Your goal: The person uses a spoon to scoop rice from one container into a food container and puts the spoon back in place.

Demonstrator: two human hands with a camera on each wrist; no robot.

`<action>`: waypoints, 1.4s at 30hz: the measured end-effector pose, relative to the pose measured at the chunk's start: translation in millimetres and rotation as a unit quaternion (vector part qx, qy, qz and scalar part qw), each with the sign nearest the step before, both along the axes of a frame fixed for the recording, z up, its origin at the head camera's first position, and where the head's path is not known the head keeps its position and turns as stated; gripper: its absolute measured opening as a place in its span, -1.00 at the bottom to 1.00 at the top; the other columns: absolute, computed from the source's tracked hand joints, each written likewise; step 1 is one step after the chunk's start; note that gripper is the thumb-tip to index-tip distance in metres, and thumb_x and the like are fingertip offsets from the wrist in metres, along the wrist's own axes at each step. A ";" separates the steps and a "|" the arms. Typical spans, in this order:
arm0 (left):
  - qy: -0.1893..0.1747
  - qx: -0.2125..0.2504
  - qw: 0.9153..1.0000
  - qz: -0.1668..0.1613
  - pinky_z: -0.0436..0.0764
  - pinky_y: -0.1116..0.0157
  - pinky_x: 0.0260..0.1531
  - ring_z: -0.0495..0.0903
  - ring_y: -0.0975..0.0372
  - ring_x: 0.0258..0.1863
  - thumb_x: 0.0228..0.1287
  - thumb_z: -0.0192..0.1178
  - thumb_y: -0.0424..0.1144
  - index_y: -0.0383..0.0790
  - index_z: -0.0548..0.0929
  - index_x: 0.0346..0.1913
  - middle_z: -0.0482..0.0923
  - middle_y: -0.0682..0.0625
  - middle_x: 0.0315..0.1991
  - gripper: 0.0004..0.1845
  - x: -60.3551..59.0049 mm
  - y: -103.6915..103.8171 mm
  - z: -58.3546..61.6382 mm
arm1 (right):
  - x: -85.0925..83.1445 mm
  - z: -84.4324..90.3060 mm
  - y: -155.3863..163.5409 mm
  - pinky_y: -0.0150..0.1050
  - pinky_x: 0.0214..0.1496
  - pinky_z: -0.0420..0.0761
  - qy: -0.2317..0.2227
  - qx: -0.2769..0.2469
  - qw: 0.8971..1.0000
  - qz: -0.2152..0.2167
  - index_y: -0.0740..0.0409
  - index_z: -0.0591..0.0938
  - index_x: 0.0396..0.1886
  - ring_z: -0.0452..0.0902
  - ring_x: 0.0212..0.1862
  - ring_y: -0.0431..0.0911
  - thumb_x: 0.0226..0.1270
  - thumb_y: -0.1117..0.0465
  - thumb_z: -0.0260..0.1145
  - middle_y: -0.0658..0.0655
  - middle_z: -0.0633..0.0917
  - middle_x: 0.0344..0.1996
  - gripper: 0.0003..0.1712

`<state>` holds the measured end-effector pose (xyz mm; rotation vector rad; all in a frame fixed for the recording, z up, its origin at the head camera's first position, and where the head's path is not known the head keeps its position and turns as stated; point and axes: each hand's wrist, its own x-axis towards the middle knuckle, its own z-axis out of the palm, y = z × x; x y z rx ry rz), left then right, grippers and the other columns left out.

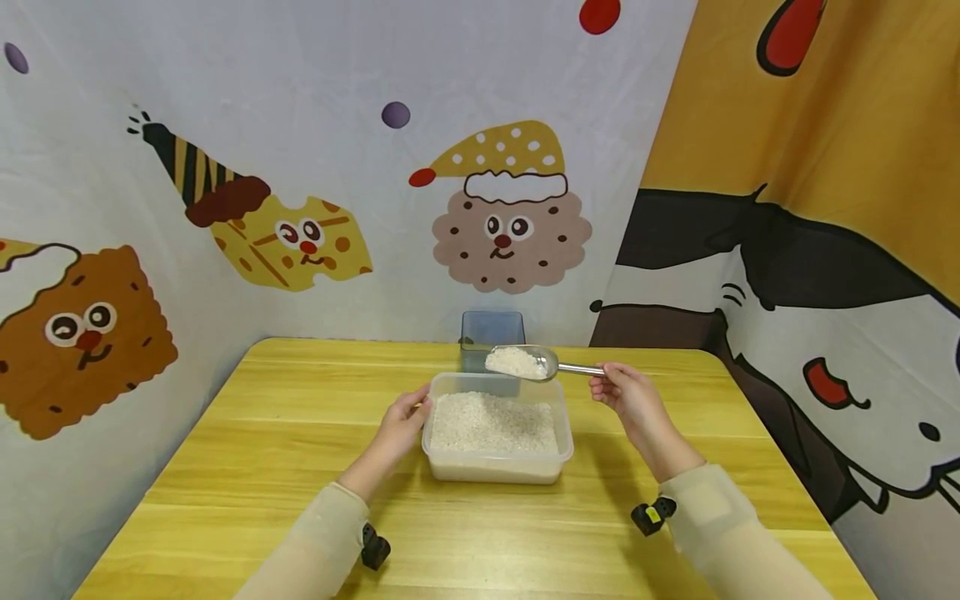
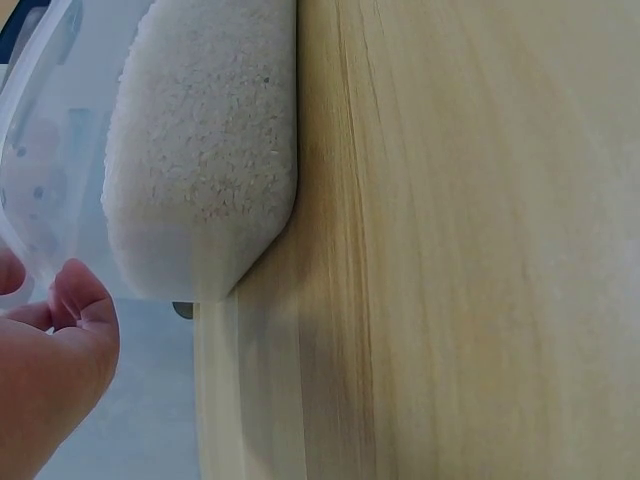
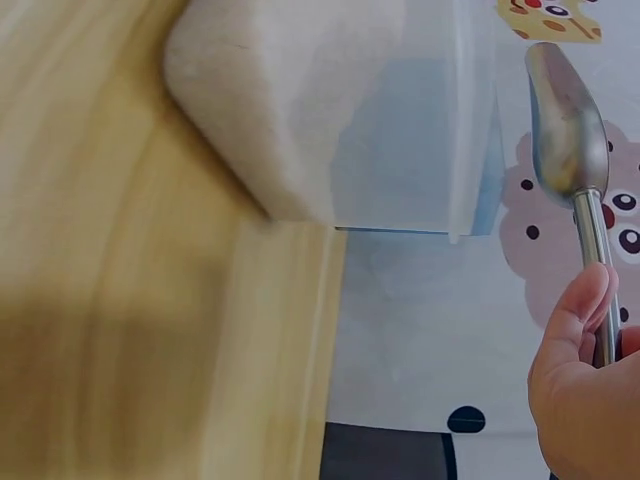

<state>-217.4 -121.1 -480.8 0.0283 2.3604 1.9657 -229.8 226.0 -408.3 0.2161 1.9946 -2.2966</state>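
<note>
A clear plastic container [image 1: 495, 468] stands on the table, part filled with white rice [image 1: 491, 423]. At its left rim my left hand [image 1: 401, 425] holds the wall, thumb and curled fingers right at the edge in the left wrist view. My right hand [image 1: 628, 402] grips the handle of a metal scoop [image 1: 550, 364], raised over the container's far right side. Rice [image 1: 515, 362] is heaped in the scoop's bowl. From the right wrist camera only the underside of the scoop [image 3: 572, 135] shows, its contents hidden. Behind the container is a bluish see-through box [image 1: 491, 329], partly covered by the scoop.
The wooden table [image 1: 300, 450] reaches back to a cloth backdrop [image 1: 330, 67] printed with cartoon faces. A second printed cloth, yellow [image 1: 885, 150] at the top, hangs along the right side. Small black devices [image 1: 375, 547] are strapped at both wrists.
</note>
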 end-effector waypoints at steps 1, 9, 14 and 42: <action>0.001 -0.001 1.000 0.000 0.47 0.32 -0.09 0.44 0.03 0.00 0.48 -0.06 -0.22 -0.27 0.32 0.36 0.38 -0.23 0.11 -0.54 -0.2 0.0 -0.4 | -1.7 1.7 -0.4 -0.42 -0.25 0.58 0.002 -0.005 1.000 -0.001 0.37 0.42 0.03 0.54 -0.42 -0.25 0.53 0.22 -0.07 -0.04 0.66 -0.50 -0.69; -0.004 0.006 1.000 -0.001 0.50 0.22 -0.01 0.44 0.02 0.02 0.48 -0.06 -0.22 -0.27 0.32 0.36 0.36 -0.25 0.14 -0.54 -0.1 0.7 -0.6 | -18.4 12.6 -0.5 -0.43 -0.27 0.59 0.019 -0.026 0.999 -0.007 0.12 0.54 -0.20 0.55 -0.44 -0.24 0.53 0.21 -0.06 -0.04 0.66 -0.51 -0.77; -0.001 0.006 1.000 -0.002 0.50 0.28 -0.07 0.44 0.03 -0.01 0.48 -0.06 -0.22 -0.27 0.32 0.36 0.35 -0.26 0.13 -0.54 -0.1 0.6 -0.8 | -28.4 15.9 -1.9 -0.42 -0.26 0.58 0.027 -0.023 0.999 -0.014 0.14 0.53 -0.20 0.54 -0.41 -0.22 0.52 0.22 -0.05 -0.02 0.65 -0.49 -0.78; -0.009 0.005 1.000 -0.020 0.48 0.35 -0.14 0.40 -0.03 -0.01 0.48 -0.09 -0.30 -0.43 0.26 0.35 0.33 -0.33 0.11 -0.53 15.6 2.6 32.6 | -56.4 26.2 -10.8 -0.38 -0.25 0.61 0.025 0.085 0.994 -0.058 0.31 0.48 0.00 0.55 -0.46 -0.23 0.51 0.21 -0.02 -0.08 0.62 -0.56 -0.72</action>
